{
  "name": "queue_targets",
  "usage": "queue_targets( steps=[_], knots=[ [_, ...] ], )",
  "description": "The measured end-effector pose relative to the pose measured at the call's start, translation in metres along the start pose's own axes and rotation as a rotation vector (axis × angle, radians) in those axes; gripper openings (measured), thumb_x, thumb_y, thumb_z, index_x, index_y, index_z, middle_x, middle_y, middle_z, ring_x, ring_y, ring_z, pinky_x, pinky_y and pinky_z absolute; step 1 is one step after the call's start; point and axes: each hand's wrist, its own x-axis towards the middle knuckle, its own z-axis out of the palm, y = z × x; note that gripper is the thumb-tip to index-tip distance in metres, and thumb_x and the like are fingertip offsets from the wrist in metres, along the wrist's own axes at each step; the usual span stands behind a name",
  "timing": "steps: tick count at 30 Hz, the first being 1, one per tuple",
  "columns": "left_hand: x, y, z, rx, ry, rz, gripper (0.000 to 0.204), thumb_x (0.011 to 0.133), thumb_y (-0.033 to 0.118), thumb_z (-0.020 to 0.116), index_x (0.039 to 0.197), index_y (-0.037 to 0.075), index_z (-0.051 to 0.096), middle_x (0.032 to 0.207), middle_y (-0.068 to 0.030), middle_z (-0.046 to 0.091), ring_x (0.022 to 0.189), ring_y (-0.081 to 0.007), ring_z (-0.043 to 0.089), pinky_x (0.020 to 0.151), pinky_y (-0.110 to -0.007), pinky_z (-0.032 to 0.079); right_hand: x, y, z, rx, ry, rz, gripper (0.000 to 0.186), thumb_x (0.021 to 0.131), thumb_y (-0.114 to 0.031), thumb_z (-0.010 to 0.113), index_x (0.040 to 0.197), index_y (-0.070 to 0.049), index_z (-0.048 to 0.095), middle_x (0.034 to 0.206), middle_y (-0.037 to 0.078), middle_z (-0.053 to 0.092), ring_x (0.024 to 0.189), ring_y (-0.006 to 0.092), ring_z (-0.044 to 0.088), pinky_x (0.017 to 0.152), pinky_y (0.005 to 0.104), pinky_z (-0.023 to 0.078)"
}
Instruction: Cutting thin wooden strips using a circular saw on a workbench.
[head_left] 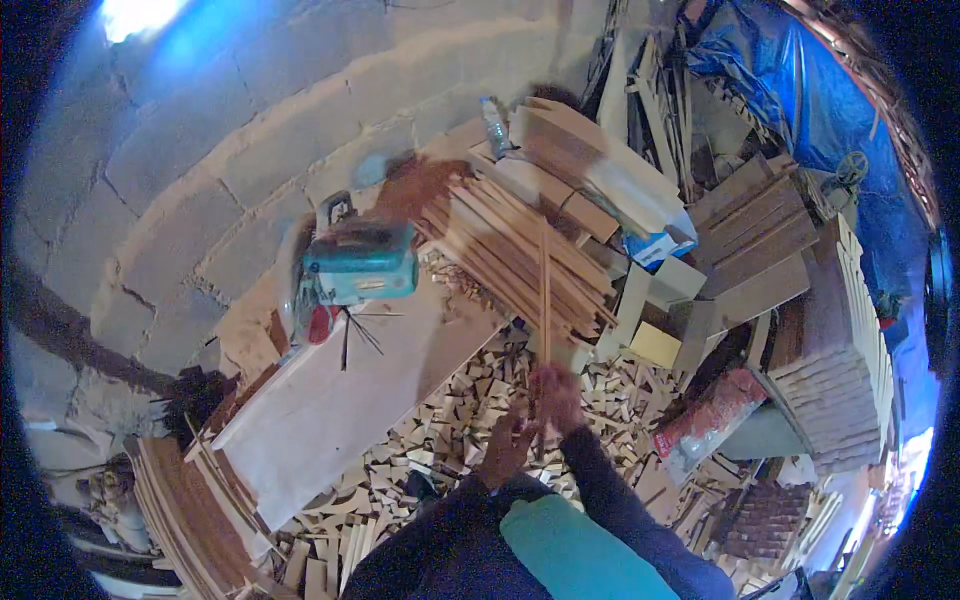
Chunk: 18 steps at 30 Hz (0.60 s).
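Observation:
A long thin wooden strip point(545, 290) stands nearly upright in front of me. Around its lower part my right hand point(557, 400) is closed, with its fingers blurred a little. Just left of the strip's lower end is my left hand point(507, 450), its fingers slightly bent and apart; whether they touch the strip is hard to see. Beyond my hands lies a stack of similar wooden strips point(510, 260). To the left, a teal power saw point(360, 265) sits by a pale board point(330, 400).
Many small wood offcuts point(430, 450) cover the floor around me. Cardboard boxes point(675, 285) and a red-and-clear plastic bag point(710, 420) are to the right, near a tall stack of wood pieces point(835, 370). A plastic bottle point(495, 125) stands by the block wall point(250, 180).

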Motion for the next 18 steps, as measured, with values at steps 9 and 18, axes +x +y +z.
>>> queue_targets(
  steps=[9, 18],
  knots=[
    [-0.097, -0.094, -0.068, 0.139, -0.358, -0.316, 0.029, 0.101, 0.027, 0.065, 0.12, 0.005, 0.064, 0.101, -0.0125, 0.068, 0.092, -0.0269, 0.067, 0.078, -0.044, 0.052, 0.32, -0.05, -0.063, -1.547, 0.146, -0.693, 0.028, 0.099, -0.022, 0.052, 0.11, -0.002, 0.068, 0.103, 0.022, 0.069, 0.096, 0.0366, 0.067, 0.082, 0.05, 0.053],
    [-0.209, -0.068, -0.102, 0.409, -0.045, -0.443, 0.035, 0.097, 0.03, 0.07, 0.12, 0.003, 0.064, 0.11, -0.0202, 0.069, 0.103, -0.0333, 0.068, 0.089, -0.041, 0.054, 0.35, 0.005, -0.032, -1.52, 0.202, -0.602, 0.036, 0.095, -0.038, 0.063, 0.108, -0.006, 0.07, 0.117, 0.021, 0.065, 0.118, 0.0382, 0.056, 0.097, 0.0499, 0.049]
  ],
)
